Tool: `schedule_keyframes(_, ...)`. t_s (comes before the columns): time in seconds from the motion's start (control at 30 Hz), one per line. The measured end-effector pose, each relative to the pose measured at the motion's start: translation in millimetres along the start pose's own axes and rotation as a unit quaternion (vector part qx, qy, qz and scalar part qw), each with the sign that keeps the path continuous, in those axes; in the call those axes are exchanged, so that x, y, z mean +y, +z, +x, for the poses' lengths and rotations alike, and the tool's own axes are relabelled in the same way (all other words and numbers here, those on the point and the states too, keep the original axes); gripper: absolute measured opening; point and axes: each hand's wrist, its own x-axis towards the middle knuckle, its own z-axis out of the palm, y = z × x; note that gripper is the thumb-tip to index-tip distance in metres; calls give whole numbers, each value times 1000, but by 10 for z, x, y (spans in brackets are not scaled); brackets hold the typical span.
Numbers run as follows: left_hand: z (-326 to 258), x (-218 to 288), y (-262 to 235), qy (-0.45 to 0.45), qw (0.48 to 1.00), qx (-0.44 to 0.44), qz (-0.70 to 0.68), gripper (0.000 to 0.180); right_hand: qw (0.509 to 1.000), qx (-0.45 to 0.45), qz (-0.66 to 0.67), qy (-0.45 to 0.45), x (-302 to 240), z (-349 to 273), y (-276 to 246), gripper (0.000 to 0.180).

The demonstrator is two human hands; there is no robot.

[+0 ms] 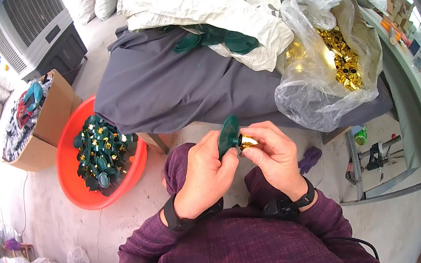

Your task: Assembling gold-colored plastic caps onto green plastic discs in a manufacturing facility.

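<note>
In front of my lap, my left hand (208,166) is closed round a dark green disc-shaped plastic part (229,133), which stands on edge with a short stem pointing right. My right hand (275,155) pinches a shiny gold cap (247,142) against that stem. The gold piece touches the green part; how far it sits over the stem is hidden by my fingers. Beyond my hands, similar loose green parts (216,39) lie at the mouth of a white woven sack (202,8). Many small gold pieces (344,59) fill a clear plastic bag (308,100) at the far right.
A grey cloth (190,82) drapes the table ahead. On the floor at left, a red tub (65,153) holds green parts with gold pieces. Beside it stand a cardboard box (50,129) and a grey air cooler (32,12). A metal frame (393,183) stands at right.
</note>
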Motion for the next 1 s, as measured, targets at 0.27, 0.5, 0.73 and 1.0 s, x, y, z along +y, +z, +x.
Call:
schedule_keyframes(0.27, -32, -55, -31, -28, 999, 2, 15, 17, 997, -36, -61, -25, 47, -26, 31, 32)
schedule_keyframes(0.5, -62, -72, -13, -44, 998, 12, 37, 16, 993, -49, -106, -32, 75, 13, 45, 30)
schedule_keyframes(0.73, -28, -90, 19, 62, 977, -19, 204, 32, 960, -50, -244, -125, 151, 130, 58, 21)
schedule_keyframes(1.0, -44, -197, -218, 87, 979, -22, 182, 20, 993, -65, -43, 92, -37, 152, 35, 15)
